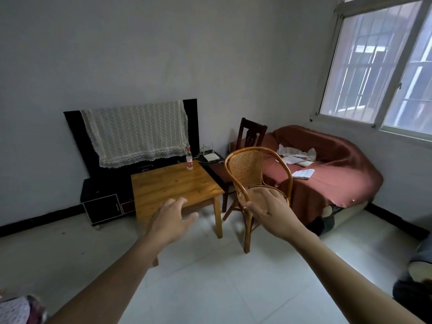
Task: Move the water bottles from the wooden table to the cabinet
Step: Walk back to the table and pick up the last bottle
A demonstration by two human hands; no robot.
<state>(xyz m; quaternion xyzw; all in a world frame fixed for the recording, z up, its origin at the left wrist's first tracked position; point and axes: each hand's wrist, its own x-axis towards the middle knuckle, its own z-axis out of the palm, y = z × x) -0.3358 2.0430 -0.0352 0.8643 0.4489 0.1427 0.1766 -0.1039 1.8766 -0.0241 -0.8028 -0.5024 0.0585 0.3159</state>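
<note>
Both hands are held out empty with fingers spread, left hand (169,222) and right hand (272,210) apart. One water bottle (189,159) stands upright well beyond them, between the two, on the wooden table's (173,185) far corner. Its body should be gripped, with the rattan chair (251,181) at the right hand avoided.

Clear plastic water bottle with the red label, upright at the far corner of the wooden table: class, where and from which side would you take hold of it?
Grip the clear plastic water bottle round its labelled middle, coming from the near side; it stands upright, with bare wooden table in front of it.
</note>
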